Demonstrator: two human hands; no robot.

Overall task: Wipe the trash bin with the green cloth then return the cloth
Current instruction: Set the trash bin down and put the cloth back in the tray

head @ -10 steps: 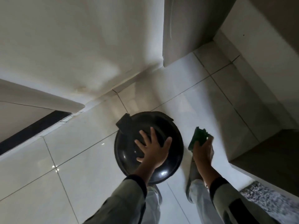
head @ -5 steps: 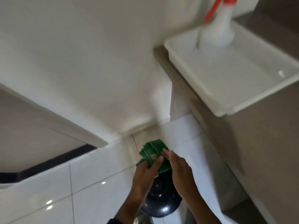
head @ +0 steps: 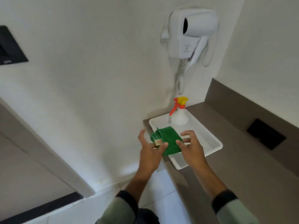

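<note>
The folded green cloth [head: 168,141], with a small tan label on its left side, is over the near left corner of a white tray [head: 208,139] on a brown counter. My left hand [head: 150,151] holds its left side with the thumb on the cloth and the other fingers spread. My right hand [head: 191,147] pinches its right side from the other side. The cloth's lower edge reaches past the tray's rim. A dark rounded shape [head: 146,215] at the bottom edge, between my sleeves, may be the trash bin; I cannot tell.
A white spray bottle [head: 178,115] with a red and yellow trigger stands at the tray's far end. A white hair dryer [head: 191,33] hangs on the wall above it. A black socket plate [head: 266,134] sits in the brown counter [head: 242,159]. White floor tiles lie below.
The view swung up from the black bin on the floor to the counter. Both hands left the bin and carried the cloth up to the white tray.
</note>
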